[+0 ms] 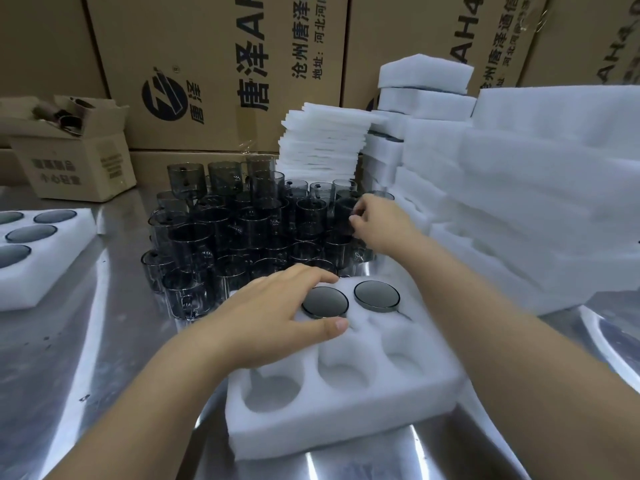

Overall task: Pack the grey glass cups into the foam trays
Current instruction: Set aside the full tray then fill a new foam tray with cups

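The left hand lies flat with its fingers straight and spread. The thumb presses the foam at the near edge of an upturned grey glass cup, and the forefinger lies along its far edge. The palm hides that corner of the white six-pocket foam tray.

A second upturned cup sits in the pocket just beside the first. Only the dark round bases of both show. The four nearer pockets hold nothing.

The right hand reaches into the right side of the cluster of grey glass cups with handles, just behind the tray. Its fingers are curled at a rim, but the tips blur into dark glass, so whether they pinch a cup I cannot tell.

Everything stands on a steel table. At left, a second foam tray with grey bases in it is cut off by the frame. Stacked thin foam sheets and thick foam blocks rise at right. Printed cardboard boxes stand behind, and the contents of a small open carton are too blurred to make out.
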